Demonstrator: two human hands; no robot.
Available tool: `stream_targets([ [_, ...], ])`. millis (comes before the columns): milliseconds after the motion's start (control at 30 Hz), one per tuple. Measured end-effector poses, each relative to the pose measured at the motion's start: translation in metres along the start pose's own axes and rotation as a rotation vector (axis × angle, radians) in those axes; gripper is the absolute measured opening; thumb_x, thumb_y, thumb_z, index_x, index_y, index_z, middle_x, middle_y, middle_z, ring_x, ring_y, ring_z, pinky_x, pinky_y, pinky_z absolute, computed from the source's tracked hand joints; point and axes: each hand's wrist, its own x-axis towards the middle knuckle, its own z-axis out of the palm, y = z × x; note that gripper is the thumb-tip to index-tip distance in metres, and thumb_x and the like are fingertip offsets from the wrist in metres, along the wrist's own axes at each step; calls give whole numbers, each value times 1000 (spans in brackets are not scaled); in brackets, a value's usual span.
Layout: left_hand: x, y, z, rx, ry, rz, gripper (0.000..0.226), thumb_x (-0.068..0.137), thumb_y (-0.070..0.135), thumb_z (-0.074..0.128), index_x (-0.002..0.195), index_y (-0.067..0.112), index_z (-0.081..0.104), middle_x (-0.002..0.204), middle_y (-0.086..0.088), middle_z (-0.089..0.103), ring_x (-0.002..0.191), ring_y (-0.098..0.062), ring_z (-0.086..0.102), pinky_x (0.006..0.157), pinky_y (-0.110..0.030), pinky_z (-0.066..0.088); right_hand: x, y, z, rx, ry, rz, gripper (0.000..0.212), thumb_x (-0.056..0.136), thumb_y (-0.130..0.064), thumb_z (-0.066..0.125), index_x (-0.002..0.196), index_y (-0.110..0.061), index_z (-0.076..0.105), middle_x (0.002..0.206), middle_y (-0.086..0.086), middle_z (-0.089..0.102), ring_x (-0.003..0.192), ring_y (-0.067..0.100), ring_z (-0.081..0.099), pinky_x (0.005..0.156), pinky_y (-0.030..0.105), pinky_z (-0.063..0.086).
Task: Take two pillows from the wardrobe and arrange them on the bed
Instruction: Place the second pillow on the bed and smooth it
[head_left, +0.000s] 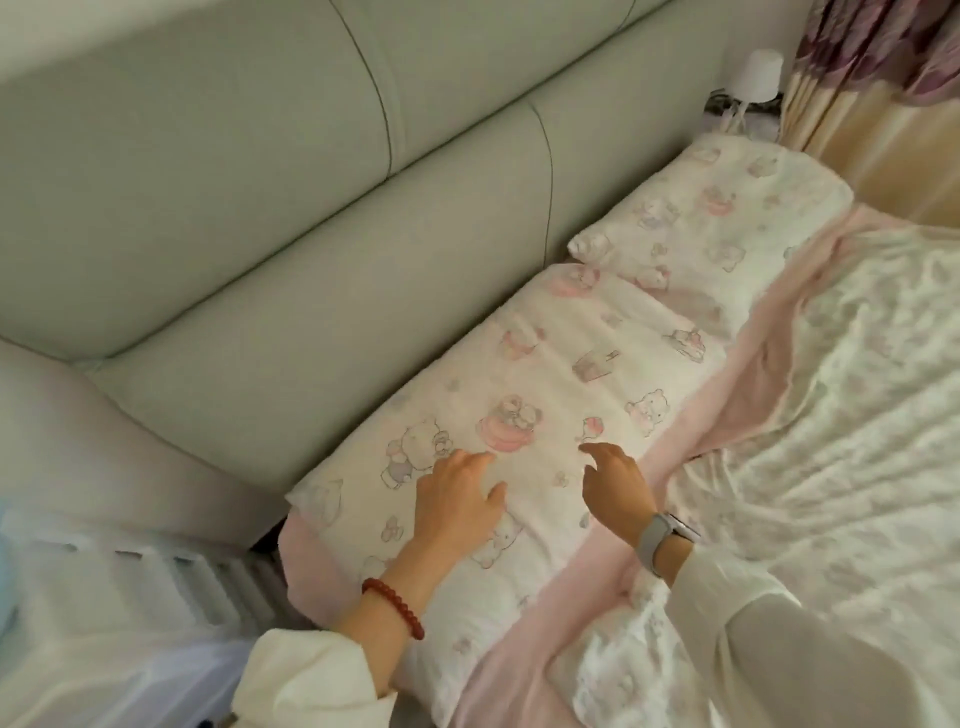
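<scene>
Two pillows lie on the bed (831, 415), end to end along the headboard (260, 234). The near pillow (519, 389) sits directly under both hands. The far pillow (717, 218) lies well beyond the fingertips, towards the lamp (761, 73) and curtain (883, 78), with its near corner overlapping the near pillow's far end.

Left hand (457, 499): palm down, flat on the near pillow, fingers (467, 462) spread apart, gripping nothing. Red bead bracelet (392, 605) at the wrist.

Right hand (615, 478): just right of the left hand, by the pillow's edge next to the pink blanket (727, 405). Fingers loosely curled and apart, index tip at or just above the cover; contact uncertain. Holds nothing. Watch (662, 540) on the wrist.

Wardrobe not in view.

Progress, judged: fetching appears done, both pillows are placed at the head of the bed. What is left looks like finishing only: patting the near pillow flat, squaring it to the headboard, perhaps easing apart the overlap where the two meet. Task nearly complete.
</scene>
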Motion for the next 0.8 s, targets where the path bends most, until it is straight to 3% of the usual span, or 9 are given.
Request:
stream_targets([
  [167,54,-64,25,13,-73,-101,38,92,26,45,128,15,47,131,-12,46,120,-30,41,95,-48,38,11,6,46,203,-4,199,39,92,-8,39,132,-7,38,135,22,42,121,37,42,101,40,33],
  [300,108,-109,29,65,-63,-119,37,91,26,47,125,10,47,133,-17,44,119,-37,40,91,-53,39,28,-1,72,362,92,395,50,94,-16,43,139,-6,23,142,26,29,126,41,35,106,45,29],
  [400,145,-135,30,57,-67,-119,46,89,36,48,127,12,43,136,-17,42,122,-37,38,92,-54,37,42,-9,89,513,179,557,62,93,-26,46,142,-10,12,148,23,16,133,40,21,111,47,22],
  [533,190,-155,36,30,-129,-115,67,84,55,47,137,17,30,144,-13,35,127,-36,34,98,-56,32,57,-10,105,625,312,700,76,87,-37,54,143,-18,7,150,19,8,134,40,19,111,52,23],
  [700,231,-165,44,-129,-285,-238,91,70,75,43,142,27,14,143,-13,37,126,-37,37,104,-57,29,60,6,117,829,268,849,78,81,-46,57,139,-21,11,143,16,29,124,36,38,103,51,37],
  [800,236,-157,42,-177,-266,-271,91,67,74,48,134,14,32,127,-17,51,111,-36,50,95,-51,41,65,8,111,866,329,840,73,82,-36,60,138,-15,17,134,17,41,115,34,47,98,48,43],
])
